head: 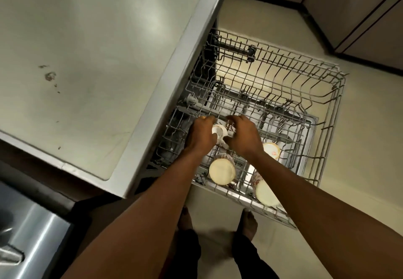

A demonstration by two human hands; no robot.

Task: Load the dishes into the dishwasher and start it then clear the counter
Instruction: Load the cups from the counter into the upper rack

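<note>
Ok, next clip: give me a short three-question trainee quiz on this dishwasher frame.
1. True or false: the left hand and right hand both hold the white mug.
2. How many other cups are in the rack? A) one B) three C) five
3. Fill in: the rack is pulled ___ from under the counter.
Key: 1 true; 2 B; 3 out.

Beside the pale counter, the left hand and right hand grip a white cup, tipped on its side, low over the pulled-out wire rack, where three upturned cups stand toward the person's end, just above two bare feet.
</note>
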